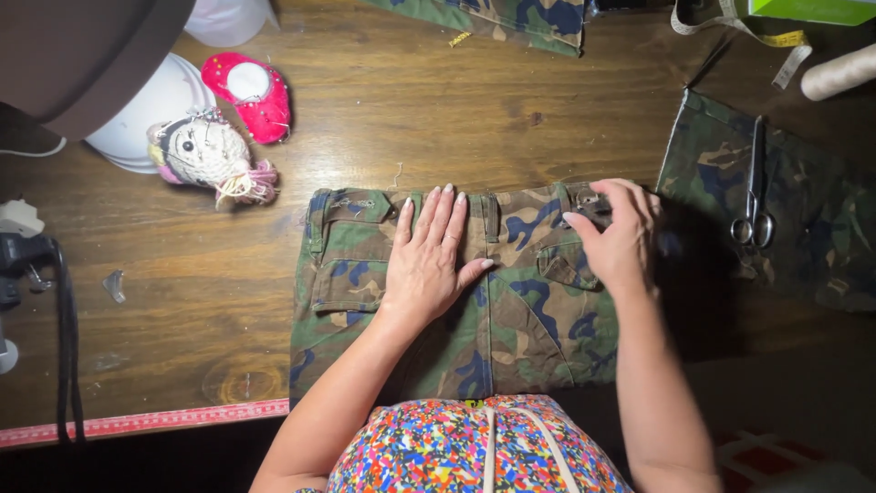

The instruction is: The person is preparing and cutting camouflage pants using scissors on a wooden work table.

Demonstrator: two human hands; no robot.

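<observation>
A camouflage garment (511, 310) with pockets and belt loops lies flat on the wooden table (438, 119), its waistband away from me. My left hand (429, 256) rests flat on it, palm down, fingers spread toward the waistband. My right hand (619, 239) sits at the garment's right waistband corner, its fingers curled around a small dark object (598, 212); what it is I cannot tell.
Scissors (754, 196) lie on another camouflage piece (803, 228) at right. A doll-head pincushion (205, 153), a red pincushion (254, 91) and a white dome sit at upper left. A measuring tape (776, 38) and thread cone (839, 71) are top right. A red ruler (146, 422) lines the near edge.
</observation>
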